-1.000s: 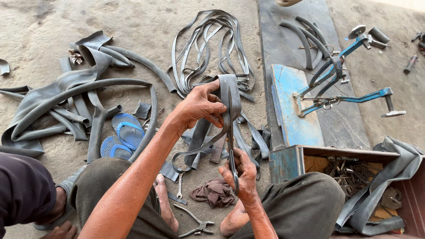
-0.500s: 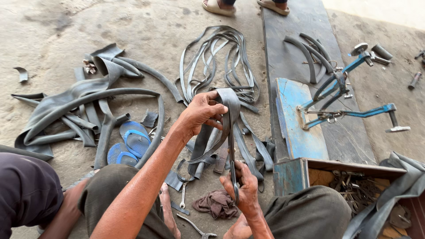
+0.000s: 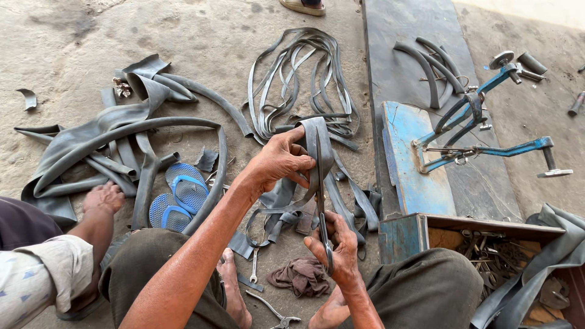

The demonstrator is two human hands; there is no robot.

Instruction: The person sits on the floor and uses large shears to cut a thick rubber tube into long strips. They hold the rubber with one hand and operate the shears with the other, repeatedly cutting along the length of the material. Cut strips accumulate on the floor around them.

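Gripping the grey rubber inner-tube strip (image 3: 317, 143) taut, the left hand (image 3: 277, 161) steadied it while the right hand (image 3: 335, 247), fingers clenched, apparently worked long steel scissors (image 3: 321, 201) along it.

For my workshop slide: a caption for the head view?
Left hand holds a rubber strip while right hand works scissors along it.

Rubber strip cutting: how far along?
Done: a bundle of thin strips lies on the ground. In hand: left hand holds a wide rubber band looped up; right hand works scissors along it. Left: a pile of uncut tubes.
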